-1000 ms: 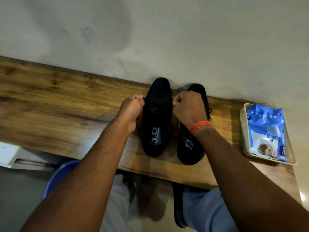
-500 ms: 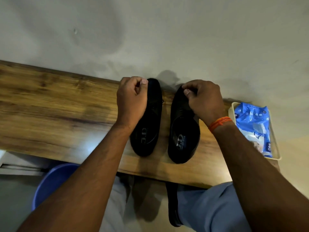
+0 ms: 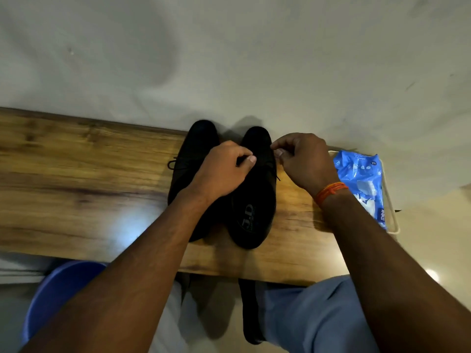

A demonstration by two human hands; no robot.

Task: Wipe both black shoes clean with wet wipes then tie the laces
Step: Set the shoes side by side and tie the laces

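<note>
**Both hands pinching at the laces of the right-hand shoe**

Both hands work over the front of the right-hand shoe (image 3: 254,200). Left hand (image 3: 224,171) reaches across the left-hand shoe (image 3: 188,154), fingers curled, thumb and forefinger pressed together on what looks like a lace end of the right-hand shoe; the lace itself is too dark against the shoe to follow. Right hand (image 3: 303,161) sits just to the right of that shoe's vamp, its fingers curled in and its thumb and fingertips pinched together at the shoe's edge, apparently on the other lace end.

Going by size: the pale wall (image 3: 229,59) fills the upper half of the view. Below it runs the wooden shelf (image 3: 76,174), long and narrow, its back edge against the wall. The person's forearms cross its front edge from below, with light blue trousers (image 3: 305,314) under the right arm and a blue plastic stool (image 3: 58,289) at lower left.

The two black shoes stand side by side near the middle of the shelf, touching, toes toward the wall and heels toward the person. A tied bow (image 3: 173,164) shows on the left-hand shoe's outer side. The right-hand shoe's insole carries pale lettering.

Right of the shoes, a cream tray (image 3: 392,225) holds the blue wet wipes pack (image 3: 359,174). An orange thread band (image 3: 331,191) circles the right wrist.
</note>
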